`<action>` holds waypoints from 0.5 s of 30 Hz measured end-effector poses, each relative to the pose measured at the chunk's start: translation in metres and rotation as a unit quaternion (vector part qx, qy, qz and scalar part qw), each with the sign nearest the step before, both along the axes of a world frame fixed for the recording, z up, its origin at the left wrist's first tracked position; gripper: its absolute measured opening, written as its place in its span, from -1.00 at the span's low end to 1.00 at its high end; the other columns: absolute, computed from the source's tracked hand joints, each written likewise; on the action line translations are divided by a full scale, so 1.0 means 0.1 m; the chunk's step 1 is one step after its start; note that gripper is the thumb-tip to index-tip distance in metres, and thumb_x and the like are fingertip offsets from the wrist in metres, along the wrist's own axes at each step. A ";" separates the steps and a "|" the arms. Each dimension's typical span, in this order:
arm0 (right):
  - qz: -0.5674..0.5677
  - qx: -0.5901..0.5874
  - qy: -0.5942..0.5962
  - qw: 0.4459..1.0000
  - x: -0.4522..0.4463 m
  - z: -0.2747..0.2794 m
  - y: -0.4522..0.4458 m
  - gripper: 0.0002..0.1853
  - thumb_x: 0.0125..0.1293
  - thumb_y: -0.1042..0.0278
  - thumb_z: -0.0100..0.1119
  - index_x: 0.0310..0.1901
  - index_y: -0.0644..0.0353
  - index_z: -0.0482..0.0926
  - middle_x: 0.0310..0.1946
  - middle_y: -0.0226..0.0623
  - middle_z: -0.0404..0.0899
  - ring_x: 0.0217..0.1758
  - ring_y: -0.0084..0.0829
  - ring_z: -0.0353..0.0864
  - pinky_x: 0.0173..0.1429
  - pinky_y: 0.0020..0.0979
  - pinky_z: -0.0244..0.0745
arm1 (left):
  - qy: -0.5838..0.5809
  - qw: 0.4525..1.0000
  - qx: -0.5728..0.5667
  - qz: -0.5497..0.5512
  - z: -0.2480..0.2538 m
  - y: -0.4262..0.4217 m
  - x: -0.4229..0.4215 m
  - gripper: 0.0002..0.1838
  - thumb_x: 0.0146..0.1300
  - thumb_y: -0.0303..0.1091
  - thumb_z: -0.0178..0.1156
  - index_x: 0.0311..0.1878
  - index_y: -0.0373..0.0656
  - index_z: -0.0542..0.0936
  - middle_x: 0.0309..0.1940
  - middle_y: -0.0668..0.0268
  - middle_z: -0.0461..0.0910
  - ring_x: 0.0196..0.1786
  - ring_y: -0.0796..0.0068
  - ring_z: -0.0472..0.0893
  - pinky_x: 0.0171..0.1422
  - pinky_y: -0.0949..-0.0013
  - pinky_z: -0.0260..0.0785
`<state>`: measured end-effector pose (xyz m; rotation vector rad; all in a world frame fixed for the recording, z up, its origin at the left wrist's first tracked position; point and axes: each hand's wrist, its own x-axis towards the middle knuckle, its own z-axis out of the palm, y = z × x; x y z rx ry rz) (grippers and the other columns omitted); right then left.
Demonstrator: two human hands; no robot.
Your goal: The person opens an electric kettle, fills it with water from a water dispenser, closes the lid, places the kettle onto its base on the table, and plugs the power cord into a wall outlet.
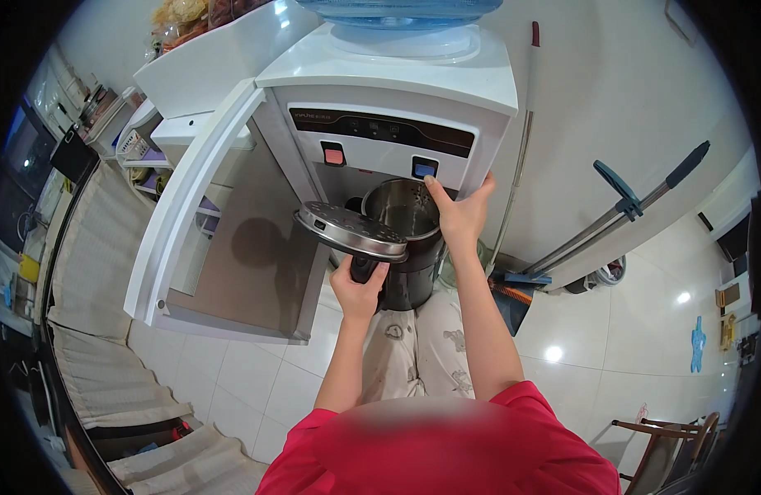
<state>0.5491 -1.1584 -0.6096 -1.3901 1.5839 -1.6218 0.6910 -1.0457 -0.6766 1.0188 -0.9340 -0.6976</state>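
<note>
My left hand (357, 290) is closed around the black handle of an electric kettle (408, 276). The kettle stands under the taps of a white water dispenser (380, 177); its steel lid (355, 229) is tipped open toward me, and its steel inside shows. My right hand (464, 219) grips the dispenser's right front edge, with the thumb on the blue tap button (425, 168) and the other fingers partly hidden round the side. A red tap button (333, 155) sits to the left. Whether water is flowing, I cannot tell.
The dispenser's door (223, 223) hangs open on the left. A blue water bottle (397, 10) sits on top. A broom and dustpan (512, 289) lean at the right wall, near a small bin (609, 272). A folding chair (669, 445) stands at lower right.
</note>
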 end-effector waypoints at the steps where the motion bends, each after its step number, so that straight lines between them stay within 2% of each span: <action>1: 0.000 0.000 0.000 1.000 0.00 0.00 0.00 0.09 -0.03 -0.01 0.54 0.38 0.34 0.07 0.28 0.04 0.37 0.28 -0.05 0.45 0.32 -0.19 0.32 | 0.002 1.000 0.000 -0.002 0.01 0.00 0.00 -0.79 0.15 -0.43 0.41 -0.29 -0.33 0.58 -0.59 0.41 0.56 -0.62 0.70 0.46 -0.54 0.56 0.25; 15: 0.003 -0.014 -0.007 1.000 0.00 -0.02 -0.01 0.09 -0.04 -0.01 0.55 0.38 0.33 0.08 0.26 0.06 0.38 0.27 -0.04 0.47 0.31 -0.18 0.33 | -0.013 1.000 0.003 0.001 -0.03 -0.01 0.01 -0.79 0.16 -0.40 0.41 -0.29 -0.31 0.59 -0.60 0.42 0.55 -0.62 0.70 0.45 -0.55 0.55 0.24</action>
